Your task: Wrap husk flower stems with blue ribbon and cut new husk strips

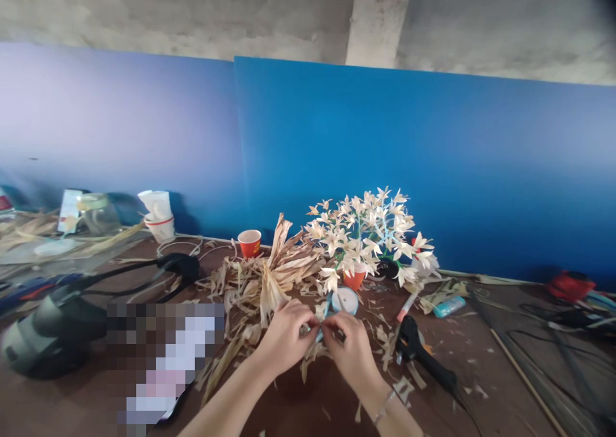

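Note:
My left hand and my right hand meet low in the middle of the view, fingertips closed and nearly touching. Between them they pinch a thin light-blue strip, mostly hidden by the fingers. A pale roll with a light-blue edge lies just beyond my right hand. Behind it a bunch of cream husk flowers on green and light-blue stems stands in a red paper cup. Dry corn husks are heaped beyond my left hand.
A black glue gun lies right of my right hand, its cord trailing forward. Left are a phone, partly blurred out, and a dark strapped device. A red paper cup stands near the blue panel. Husk scraps litter the brown table.

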The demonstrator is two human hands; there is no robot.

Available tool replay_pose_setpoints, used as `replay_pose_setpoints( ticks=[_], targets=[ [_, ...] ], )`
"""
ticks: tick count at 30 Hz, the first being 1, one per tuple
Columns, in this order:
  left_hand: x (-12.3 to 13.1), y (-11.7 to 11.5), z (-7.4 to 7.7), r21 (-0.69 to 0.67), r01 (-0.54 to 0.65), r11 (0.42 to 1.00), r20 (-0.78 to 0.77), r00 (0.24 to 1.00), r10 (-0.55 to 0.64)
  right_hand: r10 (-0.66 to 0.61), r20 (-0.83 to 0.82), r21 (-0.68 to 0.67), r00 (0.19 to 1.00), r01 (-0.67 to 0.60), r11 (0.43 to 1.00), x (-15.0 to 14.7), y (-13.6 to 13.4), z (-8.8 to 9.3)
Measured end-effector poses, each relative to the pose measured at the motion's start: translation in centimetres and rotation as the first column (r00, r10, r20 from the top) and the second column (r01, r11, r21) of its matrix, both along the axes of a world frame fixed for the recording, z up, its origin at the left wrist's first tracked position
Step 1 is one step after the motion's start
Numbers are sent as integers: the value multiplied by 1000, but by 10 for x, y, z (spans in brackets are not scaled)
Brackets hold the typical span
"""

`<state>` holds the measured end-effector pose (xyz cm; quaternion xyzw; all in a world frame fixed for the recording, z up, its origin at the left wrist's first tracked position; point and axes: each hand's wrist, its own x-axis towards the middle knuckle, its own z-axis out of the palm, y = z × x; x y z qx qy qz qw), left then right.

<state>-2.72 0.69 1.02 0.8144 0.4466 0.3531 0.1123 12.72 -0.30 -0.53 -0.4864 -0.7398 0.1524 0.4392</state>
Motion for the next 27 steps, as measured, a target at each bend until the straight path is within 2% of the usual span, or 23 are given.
replay_pose_setpoints(
  ticks=[4,8,12,19,22,24,26,27],
  targets=[
    [7,-7,4,120,-69,990,-60,995,77,-117,151,105,982,102,989,-3,-3,2],
    [14,-11,0,189,-141,972,18,990,140,-209,142,187,968,181,965,-5,-6,3],
    [15,-11,-7,188,-145,971,60,989,136,-256,131,230,958,222,948,-6,-9,5],
    [17,-14,-11,177,-220,959,79,975,209,-299,114,254,948,263,931,-7,-12,10],
    [19,-15,-12,133,-230,964,115,970,215,-319,119,249,940,283,926,-7,-12,10],
    [18,-12,-12,63,-235,970,209,953,217,-350,118,251,929,313,916,-5,-11,8],
    [14,-6,-12,-98,-191,977,397,892,215,-379,102,264,920,342,902,-1,-9,6],
    [11,-2,-11,-212,-113,971,513,832,209,-385,91,274,918,349,896,1,-7,5]
  ],
)
